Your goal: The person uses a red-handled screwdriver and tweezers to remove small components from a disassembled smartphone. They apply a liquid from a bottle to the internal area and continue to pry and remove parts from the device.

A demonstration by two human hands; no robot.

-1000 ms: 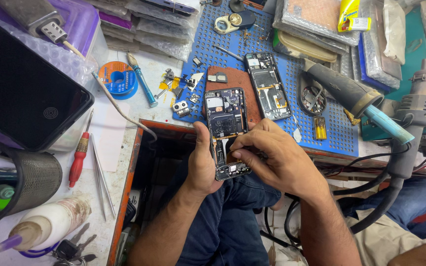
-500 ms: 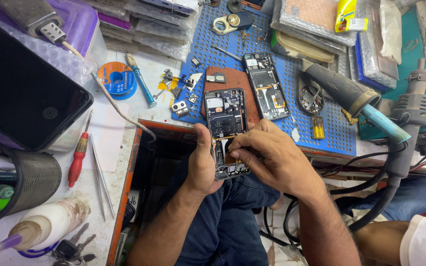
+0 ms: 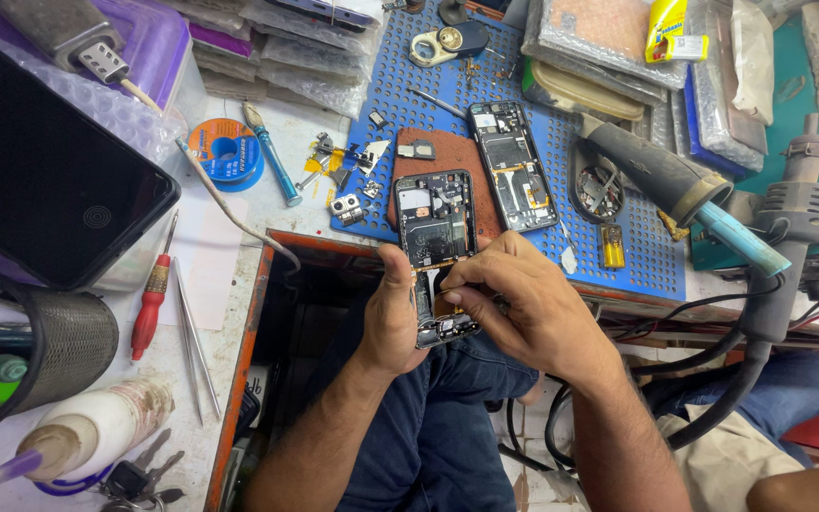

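Observation:
An opened black phone with its back cover off shows its circuit board. It rests partly on the blue perforated mat and hangs over the desk edge above my lap. My left hand grips the phone's lower left side. My right hand presses its fingertips on the phone's lower middle; whether it pinches a small part is hidden. A second opened phone lies on the mat just beyond.
A red screwdriver and tweezers lie at left beside a dark tablet. A blue solder spool, small parts and a hot-air tool surround the mat. A glue bottle stands near left. Another person's leg is at right.
Both hands stay on the phone with only slight finger shifts. The person at the lower right has moved a little.

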